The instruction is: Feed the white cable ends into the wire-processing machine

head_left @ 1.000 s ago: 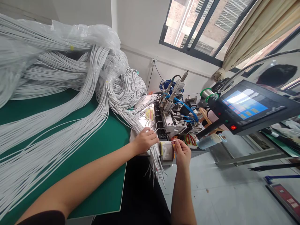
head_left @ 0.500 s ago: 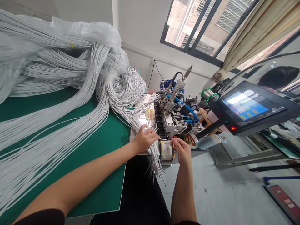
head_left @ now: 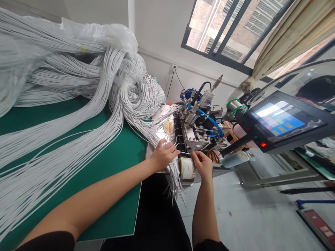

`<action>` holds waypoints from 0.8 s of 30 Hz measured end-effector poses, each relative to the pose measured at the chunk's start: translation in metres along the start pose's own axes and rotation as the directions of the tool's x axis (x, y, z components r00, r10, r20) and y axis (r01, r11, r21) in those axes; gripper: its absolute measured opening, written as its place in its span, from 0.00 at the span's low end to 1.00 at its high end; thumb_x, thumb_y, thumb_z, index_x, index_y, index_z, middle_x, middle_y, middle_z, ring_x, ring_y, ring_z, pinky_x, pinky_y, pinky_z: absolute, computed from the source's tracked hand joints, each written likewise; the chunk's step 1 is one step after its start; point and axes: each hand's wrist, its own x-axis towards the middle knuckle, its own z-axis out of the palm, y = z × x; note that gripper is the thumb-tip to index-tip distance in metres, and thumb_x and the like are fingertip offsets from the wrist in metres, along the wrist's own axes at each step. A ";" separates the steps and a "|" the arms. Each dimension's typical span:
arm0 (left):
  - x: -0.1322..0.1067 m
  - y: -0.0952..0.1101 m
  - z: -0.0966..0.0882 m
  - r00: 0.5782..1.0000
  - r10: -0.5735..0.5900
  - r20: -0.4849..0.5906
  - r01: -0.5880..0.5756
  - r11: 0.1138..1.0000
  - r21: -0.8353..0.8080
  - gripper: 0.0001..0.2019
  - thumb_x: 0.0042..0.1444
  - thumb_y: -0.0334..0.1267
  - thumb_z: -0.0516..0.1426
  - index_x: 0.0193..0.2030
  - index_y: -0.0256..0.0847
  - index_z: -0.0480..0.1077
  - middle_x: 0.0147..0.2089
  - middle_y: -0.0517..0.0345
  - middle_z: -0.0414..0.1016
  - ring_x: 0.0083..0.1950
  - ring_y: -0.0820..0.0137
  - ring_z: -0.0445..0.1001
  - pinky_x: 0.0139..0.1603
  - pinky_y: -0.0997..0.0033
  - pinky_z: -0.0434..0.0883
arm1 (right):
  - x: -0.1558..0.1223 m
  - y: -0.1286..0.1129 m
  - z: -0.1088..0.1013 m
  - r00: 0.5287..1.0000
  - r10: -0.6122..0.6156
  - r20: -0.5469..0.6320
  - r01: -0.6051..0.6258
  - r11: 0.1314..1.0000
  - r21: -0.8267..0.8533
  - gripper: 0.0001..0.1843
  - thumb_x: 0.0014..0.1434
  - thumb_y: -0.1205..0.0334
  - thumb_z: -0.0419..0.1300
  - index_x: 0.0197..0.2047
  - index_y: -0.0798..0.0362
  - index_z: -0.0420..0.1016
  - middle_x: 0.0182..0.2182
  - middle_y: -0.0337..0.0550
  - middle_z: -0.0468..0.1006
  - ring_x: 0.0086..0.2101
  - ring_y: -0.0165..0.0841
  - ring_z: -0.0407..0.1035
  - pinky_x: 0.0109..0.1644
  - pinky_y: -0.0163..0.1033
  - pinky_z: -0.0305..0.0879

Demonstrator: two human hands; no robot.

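My left hand (head_left: 164,156) is closed on a thin white cable (head_left: 185,152) that stretches across to the right. At that cable's far end my right hand (head_left: 202,163) pinches it between thumb and fingertips. Both hands are at the near end of a bench machine (head_left: 195,129) with blue air hoses and metal cylinders. Under my left hand a bunch of white cables (head_left: 175,179) hangs over the edge, its ends loose. More cables curve into the machine's black rail (head_left: 179,134).
Large bundles of white cable (head_left: 86,122), partly in clear plastic, cover much of the green table (head_left: 123,195). A control screen (head_left: 278,116) on an arm stands to the right. Below my hands sits a labelled roll (head_left: 187,169). A person's head (head_left: 315,89) shows at far right.
My right hand has moved slightly up and closer to the machine with the cable end. My left hand stays nearly in place. The whole view has shifted a little.
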 end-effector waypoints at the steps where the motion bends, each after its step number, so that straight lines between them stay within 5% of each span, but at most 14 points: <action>1: 0.000 0.000 0.001 1.000 -0.003 0.000 0.003 1.000 0.003 0.12 0.61 0.28 0.50 0.42 0.44 0.73 0.35 0.59 0.73 0.39 0.70 0.69 0.56 0.57 0.53 | 0.002 0.002 0.001 1.000 0.003 0.012 -0.003 1.000 0.030 0.19 0.58 0.47 0.56 0.31 0.55 0.74 0.24 0.40 0.73 0.26 0.32 0.64 0.30 0.35 0.59; 15: -0.004 0.001 0.007 0.995 -0.063 0.079 0.060 0.997 0.042 0.14 0.57 0.25 0.51 0.42 0.43 0.74 0.36 0.57 0.74 0.42 0.66 0.68 0.57 0.51 0.52 | 0.018 0.021 0.015 0.981 0.048 0.187 -0.108 0.940 0.325 0.17 0.55 0.48 0.57 0.25 0.52 0.63 0.21 0.33 0.60 0.24 0.28 0.54 0.28 0.33 0.51; 24: -0.004 0.001 0.008 0.990 -0.073 0.117 0.070 0.997 0.035 0.14 0.55 0.25 0.52 0.41 0.43 0.74 0.35 0.55 0.73 0.42 0.64 0.67 0.57 0.51 0.52 | 0.019 0.028 0.027 0.926 0.262 0.271 -0.374 0.726 0.578 0.16 0.46 0.51 0.62 0.22 0.52 0.61 0.18 0.31 0.58 0.20 0.25 0.50 0.25 0.33 0.47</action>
